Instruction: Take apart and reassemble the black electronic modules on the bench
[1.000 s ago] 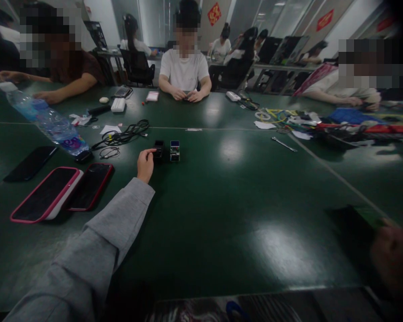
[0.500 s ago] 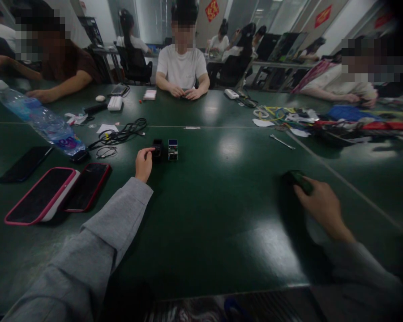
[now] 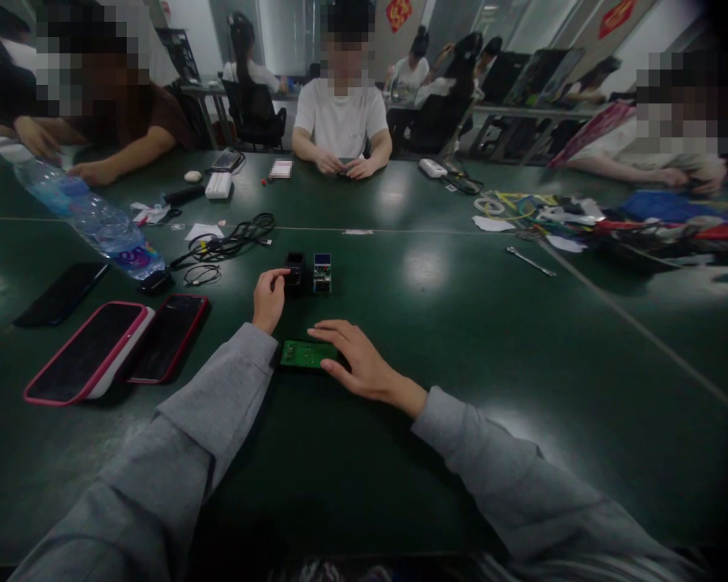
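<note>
Near the middle of the dark green table, my left hand (image 3: 269, 299) has curled fingers at the left side of a small black device (image 3: 294, 269), a fingertip on it. A small module with a dark screen and exposed electronics (image 3: 322, 273) stands just right of that device. Closer to me lies a flat green circuit board (image 3: 303, 354) with a dark edge. My right hand (image 3: 357, 361) is over the board's right end, its fingers spread and its thumb apart from them. That end of the board is partly hidden by the hand.
Phones (image 3: 168, 339) and a plastic bottle (image 3: 91, 218) lie at the left, near black cables (image 3: 236, 242). A wrench (image 3: 531, 261) and a pile of coloured wires (image 3: 582, 214) are at the right. A person in a white shirt (image 3: 341, 121) sits opposite; others sit on both sides.
My right hand has come from the right to the middle with the green board and its fingers have opened. My left hand stays at the black device. The view has shifted slightly.
</note>
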Tool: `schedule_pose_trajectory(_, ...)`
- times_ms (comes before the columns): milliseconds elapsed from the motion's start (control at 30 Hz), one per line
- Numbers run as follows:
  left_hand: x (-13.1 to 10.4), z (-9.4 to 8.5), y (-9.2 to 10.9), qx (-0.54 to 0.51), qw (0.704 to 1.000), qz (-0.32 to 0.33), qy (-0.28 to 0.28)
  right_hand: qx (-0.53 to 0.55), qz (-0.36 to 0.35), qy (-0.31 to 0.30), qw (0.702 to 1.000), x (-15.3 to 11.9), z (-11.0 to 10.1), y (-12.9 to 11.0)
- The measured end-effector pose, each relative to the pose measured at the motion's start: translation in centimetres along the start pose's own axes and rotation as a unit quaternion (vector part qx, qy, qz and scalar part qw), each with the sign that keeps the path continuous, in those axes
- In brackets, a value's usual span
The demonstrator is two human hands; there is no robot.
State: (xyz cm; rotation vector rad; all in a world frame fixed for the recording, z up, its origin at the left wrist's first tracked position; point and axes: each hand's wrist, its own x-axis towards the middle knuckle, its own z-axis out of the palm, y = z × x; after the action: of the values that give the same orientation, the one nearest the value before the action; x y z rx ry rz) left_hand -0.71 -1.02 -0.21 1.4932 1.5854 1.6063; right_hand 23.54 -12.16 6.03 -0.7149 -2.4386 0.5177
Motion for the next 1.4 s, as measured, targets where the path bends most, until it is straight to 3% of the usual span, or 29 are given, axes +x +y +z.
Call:
schedule_pose_trajectory(100,0.0,0.0,0.2,0.006,1.0,-0.001,-0.008,-0.021,0.044,0.123,0.991,1.0,-0.8,3.2)
schedule_pose_trajectory(167,-0.1,0.0,0.4,0.009,1.0,-0.004,-0.013,-0.08,0.059,0.15,0.984,2.2,-0.7,5.4)
schedule_pose_trajectory(333,-0.2,-0.1,0.9,0.015,1.0,0.002,-0.016,-0.18,0.048,0.045,0.982,4.5,0.5,8.1)
schedule_pose_trajectory(433,-0.3,-0.1,1.0,0.012,1.0,0.002,-0.018,-0.197,0.056,0.031,0.978,4.6,0.7,8.0)
schedule_pose_trajectory(633,-0.3,0.1,1.0,0.003,1.0,0.007,-0.028,-0.223,0.109,0.115,0.962,4.2,0.7,8.0)
schedule_pose_trajectory(1000,-0.2,0.2,0.9,-0.012,0.998,0.003,-0.062,-0.244,0.148,0.149,0.947,3.4,0.3,8.1)
schedule_pose_trajectory(1200,-0.7,0.2,2.3,-0.009,0.99,0.053,-0.127,-0.233,0.171,0.17,0.942,1.4,-0.1,8.1)
schedule_pose_trajectory(1400,-1.2,0.0,3.6,0.022,0.963,0.091,-0.252,-0.22,0.182,0.172,0.943,-0.2,-0.5,7.9)
